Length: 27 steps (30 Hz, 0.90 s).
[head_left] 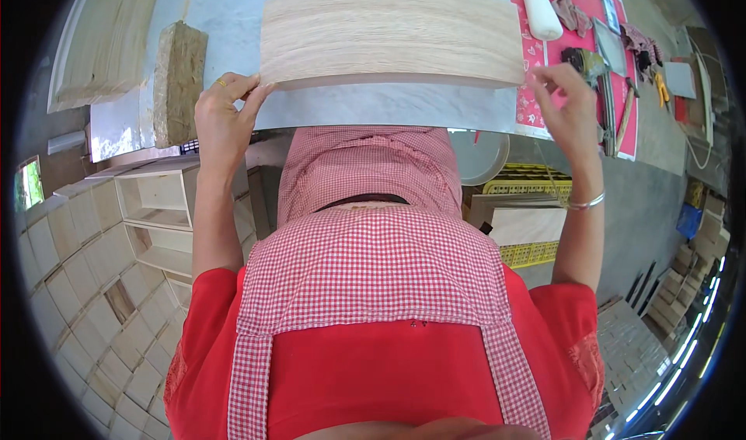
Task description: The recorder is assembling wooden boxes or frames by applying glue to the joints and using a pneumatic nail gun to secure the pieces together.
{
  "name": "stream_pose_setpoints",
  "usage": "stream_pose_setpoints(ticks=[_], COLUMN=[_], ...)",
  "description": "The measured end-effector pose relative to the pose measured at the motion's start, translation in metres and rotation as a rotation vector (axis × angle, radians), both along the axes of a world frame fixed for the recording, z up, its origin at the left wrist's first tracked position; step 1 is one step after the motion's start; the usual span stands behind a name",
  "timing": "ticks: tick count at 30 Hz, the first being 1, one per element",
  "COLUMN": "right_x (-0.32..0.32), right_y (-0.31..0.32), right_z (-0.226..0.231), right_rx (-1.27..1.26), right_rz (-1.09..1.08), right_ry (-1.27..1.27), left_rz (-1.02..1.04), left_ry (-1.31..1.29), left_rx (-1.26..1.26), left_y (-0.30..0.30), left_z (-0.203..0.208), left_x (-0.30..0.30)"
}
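A long, pale, wood-grained piece (pixel 392 36), a thick board or a shallow box, lies lengthwise on the bluish-white tabletop (pixel 373 110). At its near left corner, my left hand (pixel 225 114) pinches the edge between thumb and fingers. My right hand (pixel 566 106) is raised just off the right end, apart from the wood. Its fingers are curved, with a gap between thumb and forefinger and nothing visible in them. Left of my left hand stands a rough brown block (pixel 179 83).
Stacked thin boards (pixel 109 36) fill the table's far left. On the pink cloth at right are a white squeeze bottle (pixel 542 14), a hammer (pixel 626 110) and orange-handled pliers (pixel 661 89). Below stand a yellow crate (pixel 528 255), a round basin (pixel 483 160) and wooden boxes (pixel 151 195).
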State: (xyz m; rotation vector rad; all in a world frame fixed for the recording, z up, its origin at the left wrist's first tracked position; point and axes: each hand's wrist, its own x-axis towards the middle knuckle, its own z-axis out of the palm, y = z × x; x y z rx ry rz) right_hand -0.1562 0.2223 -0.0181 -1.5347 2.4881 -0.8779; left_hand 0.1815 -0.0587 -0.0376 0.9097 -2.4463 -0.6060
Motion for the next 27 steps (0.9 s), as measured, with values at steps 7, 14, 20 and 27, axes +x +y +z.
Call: stream_pose_setpoints(ticks=[7, 14, 20, 27], right_x=[0.018, 0.020, 0.013, -0.079], right_y=[0.000, -0.001, 0.007, 0.104], right_z=[-0.012, -0.015, -0.020, -0.060], right_rx=[-0.016, -0.040, -0.053, 0.151], right_rz=[-0.061, -0.057, -0.044, -0.504], right_ry=[-0.056, 0.030, -0.102, 0.502], left_rz=[-0.017, -0.028, -0.008, -0.301], left_ry=[-0.116, -0.181, -0.263, -0.299], left_rx=[-0.081, -0.213, -0.094, -0.523], left_y=[0.002, 0.005, 0.001, 0.009], left_z=[0.010, 0.014, 0.018, 0.062], left_x=[-0.004, -0.007, -0.004, -0.059])
